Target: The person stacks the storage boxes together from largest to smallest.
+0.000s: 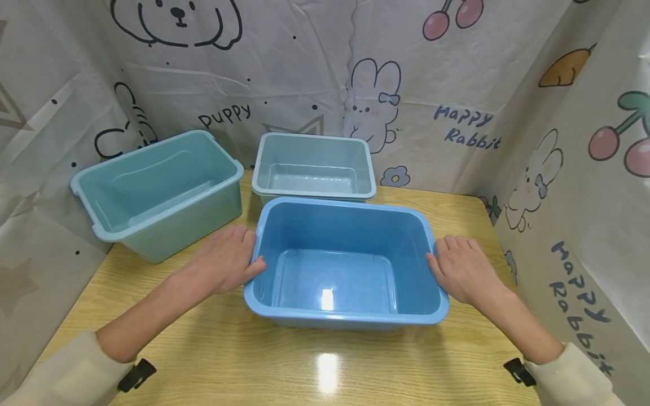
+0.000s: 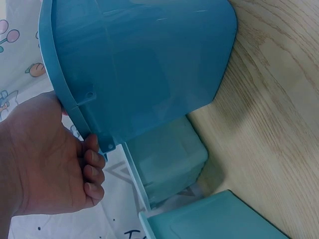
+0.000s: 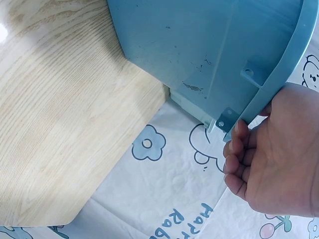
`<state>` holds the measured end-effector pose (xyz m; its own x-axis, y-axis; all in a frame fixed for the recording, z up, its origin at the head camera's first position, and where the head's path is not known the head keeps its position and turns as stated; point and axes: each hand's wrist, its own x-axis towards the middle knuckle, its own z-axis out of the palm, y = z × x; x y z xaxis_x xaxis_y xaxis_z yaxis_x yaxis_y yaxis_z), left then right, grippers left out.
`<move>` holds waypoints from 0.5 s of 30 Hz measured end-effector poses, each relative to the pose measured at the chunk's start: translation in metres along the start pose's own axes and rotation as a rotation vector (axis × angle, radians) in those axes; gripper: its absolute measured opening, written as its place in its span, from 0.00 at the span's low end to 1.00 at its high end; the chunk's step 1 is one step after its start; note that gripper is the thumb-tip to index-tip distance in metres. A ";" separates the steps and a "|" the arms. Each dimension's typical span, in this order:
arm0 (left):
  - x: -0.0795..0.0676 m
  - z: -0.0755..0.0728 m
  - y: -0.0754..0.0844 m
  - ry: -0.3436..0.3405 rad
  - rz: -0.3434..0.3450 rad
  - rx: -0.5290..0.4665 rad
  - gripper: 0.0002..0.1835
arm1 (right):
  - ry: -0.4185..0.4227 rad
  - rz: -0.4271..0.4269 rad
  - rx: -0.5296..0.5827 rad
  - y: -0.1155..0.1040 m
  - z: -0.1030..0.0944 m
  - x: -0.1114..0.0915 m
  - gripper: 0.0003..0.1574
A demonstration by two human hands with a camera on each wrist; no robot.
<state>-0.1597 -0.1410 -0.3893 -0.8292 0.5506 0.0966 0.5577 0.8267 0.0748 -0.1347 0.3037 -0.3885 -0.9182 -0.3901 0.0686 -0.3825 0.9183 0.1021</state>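
A deep blue plastic bin [image 1: 350,317] stands in the middle of the wooden table, its inside bare. At its left end, my left hand [image 1: 228,258] grips the rim, thumb over the top edge. My right hand [image 1: 463,268] holds the opposite end in the same way. From below, the left wrist view shows the curled fingers [image 2: 93,172] beneath the rim. Similarly, in the right wrist view, fingers [image 3: 238,159] curl under the lip near small tabs with holes. Dark scuffs mark that end wall of the blue bin [image 3: 184,55].
Behind the blue bin sits a smaller pale green bin [image 1: 315,148], close to the back cloth. A larger green bin [image 1: 190,223] stands angled at the left. Printed cloth [image 1: 304,67] walls in the wooden table [image 1: 244,361] at the back and sides.
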 end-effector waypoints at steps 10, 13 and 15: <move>0.004 -0.007 -0.003 -0.089 -0.029 -0.074 0.17 | 0.012 -0.009 -0.059 0.000 -0.005 0.002 0.21; 0.005 -0.010 -0.004 -0.136 -0.046 -0.097 0.18 | 0.013 -0.004 -0.085 0.000 -0.006 0.002 0.23; 0.005 -0.011 -0.004 -0.157 -0.054 -0.110 0.18 | 0.005 0.008 -0.097 -0.001 -0.007 0.002 0.24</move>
<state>-0.1658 -0.1428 -0.3782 -0.8488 0.5245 -0.0660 0.5063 0.8424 0.1843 -0.1357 0.3019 -0.3816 -0.9205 -0.3835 0.0746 -0.3633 0.9105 0.1975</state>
